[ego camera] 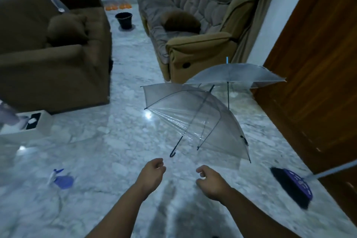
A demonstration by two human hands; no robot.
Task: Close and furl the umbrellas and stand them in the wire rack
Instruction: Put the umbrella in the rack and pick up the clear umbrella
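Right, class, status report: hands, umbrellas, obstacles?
Left hand, right hand empty, loosely curled. Near umbrella, far umbrella open on floor. Nothing between.

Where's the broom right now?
The broom lies on the floor at the lower right of the head view, beside the wooden door, right of the nearer umbrella.

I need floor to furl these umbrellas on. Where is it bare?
Bare marble floor lies between the brown armchair and the near umbrella, and beneath both hands. The right side is crowded: two open umbrellas, the far umbrella by the door, and a broom.
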